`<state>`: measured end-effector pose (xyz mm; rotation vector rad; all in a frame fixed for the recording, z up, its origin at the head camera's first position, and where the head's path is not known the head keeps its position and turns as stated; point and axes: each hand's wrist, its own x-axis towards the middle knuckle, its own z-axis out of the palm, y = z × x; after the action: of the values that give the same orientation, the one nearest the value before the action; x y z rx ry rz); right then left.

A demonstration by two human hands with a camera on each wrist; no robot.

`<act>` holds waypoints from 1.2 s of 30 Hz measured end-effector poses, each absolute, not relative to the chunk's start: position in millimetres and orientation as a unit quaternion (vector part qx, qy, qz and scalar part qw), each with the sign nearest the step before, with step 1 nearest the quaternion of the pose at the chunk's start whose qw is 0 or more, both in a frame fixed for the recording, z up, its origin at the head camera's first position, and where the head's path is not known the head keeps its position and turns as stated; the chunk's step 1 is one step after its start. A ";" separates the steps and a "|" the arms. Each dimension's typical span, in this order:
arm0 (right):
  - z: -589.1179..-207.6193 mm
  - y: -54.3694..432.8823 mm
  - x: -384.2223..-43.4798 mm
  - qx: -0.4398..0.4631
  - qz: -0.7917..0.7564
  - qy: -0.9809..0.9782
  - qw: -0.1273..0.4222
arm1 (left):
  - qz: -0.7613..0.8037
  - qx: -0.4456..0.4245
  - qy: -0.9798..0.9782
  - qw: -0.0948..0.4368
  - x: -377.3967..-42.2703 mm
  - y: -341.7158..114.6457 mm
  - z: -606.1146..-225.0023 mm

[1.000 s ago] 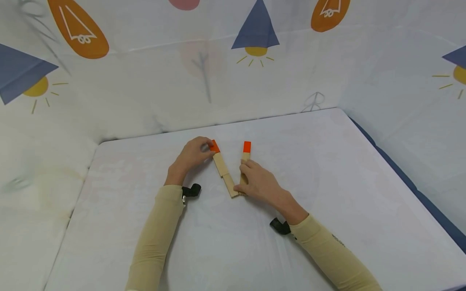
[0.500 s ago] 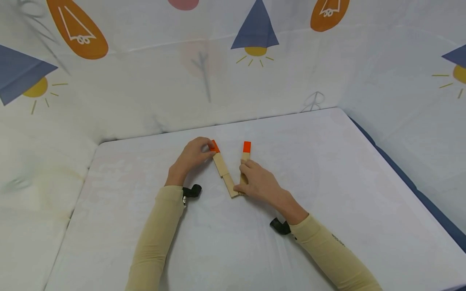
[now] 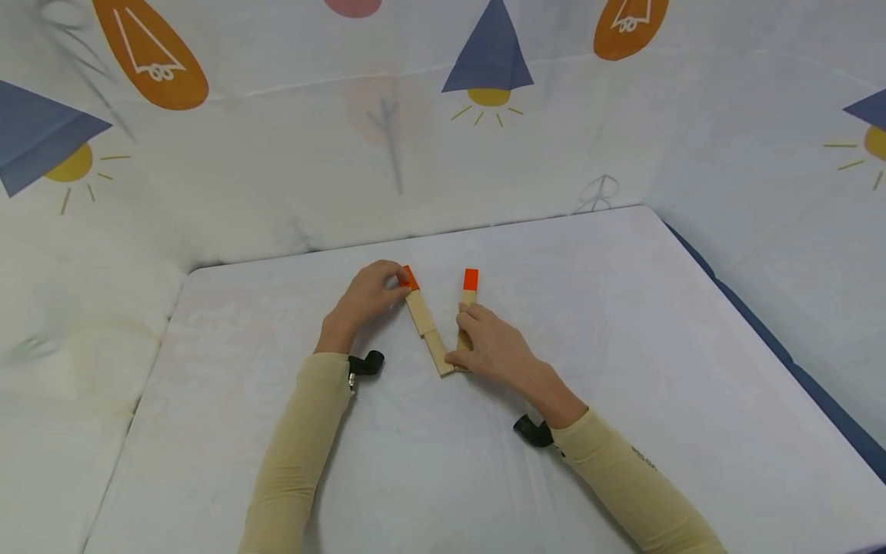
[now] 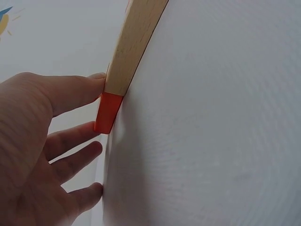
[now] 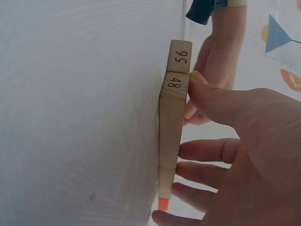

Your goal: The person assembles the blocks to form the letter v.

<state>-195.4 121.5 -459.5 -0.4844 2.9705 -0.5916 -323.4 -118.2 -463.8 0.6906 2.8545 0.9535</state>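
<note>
Wooden blocks with orange ends form a narrow V on the white table. Its left side has two pale wooden blocks [image 3: 421,314] end to end and an orange tip [image 4: 109,112]. My left hand [image 3: 364,296] is at that tip, thumb at the seam with the wood, index finger at the orange part, other fingers spread. My right hand [image 3: 497,345] rests along the right row of wooden blocks [image 5: 172,127], thumb near the closed end, fingertips on the wood. That row ends in another orange tip [image 3: 471,279]. Numbers 56 and 48 show on end faces in the right wrist view.
The white-covered table [image 3: 623,323] extends around the blocks. A white cloth backdrop [image 3: 277,154] printed with lamps rises behind its far edge. Black wrist cameras [image 3: 531,431] sit by the beige sleeves.
</note>
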 end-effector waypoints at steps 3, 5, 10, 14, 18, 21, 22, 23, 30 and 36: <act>-458.4 121.1 -195.0 -0.157 -0.194 0.968 0.040 | 0.308 0.227 0.924 0.026 -323.5 -118.4 -464.0; -458.1 120.9 -194.9 -0.157 -0.194 0.967 0.041 | 0.308 0.227 0.924 0.026 -323.4 -118.5 -463.9; -457.8 120.5 -194.5 -0.156 -0.190 0.968 0.045 | 0.309 0.227 0.923 0.025 -322.2 -118.0 -464.4; -456.8 120.1 -193.8 -0.156 -0.191 0.968 0.048 | 0.309 0.228 0.923 0.024 -321.9 -118.1 -465.0; -456.4 119.9 -194.1 -0.158 -0.191 0.968 0.045 | 0.307 0.230 0.923 0.023 -322.5 -118.0 -465.1; -456.2 120.3 -194.2 -0.156 -0.193 0.968 0.043 | 0.303 0.233 0.924 0.022 -323.2 -117.5 -465.0; -456.0 120.4 -194.1 -0.155 -0.194 0.968 0.044 | 0.302 0.234 0.924 0.021 -323.3 -117.4 -464.8; -455.7 120.5 -193.9 -0.154 -0.194 0.968 0.046 | 0.301 0.235 0.924 0.020 -323.4 -117.4 -464.7; -454.0 119.9 -193.7 -0.151 -0.191 0.969 0.047 | 0.300 0.247 0.921 0.012 -322.7 -117.0 -463.0; -452.4 119.1 -194.0 -0.149 -0.199 0.967 0.049 | 0.300 0.248 0.921 0.009 -321.4 -118.4 -463.0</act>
<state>-194.0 119.1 -452.4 -0.4542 2.9478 -0.6077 -321.4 -118.4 -463.0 0.7735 2.8778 0.9373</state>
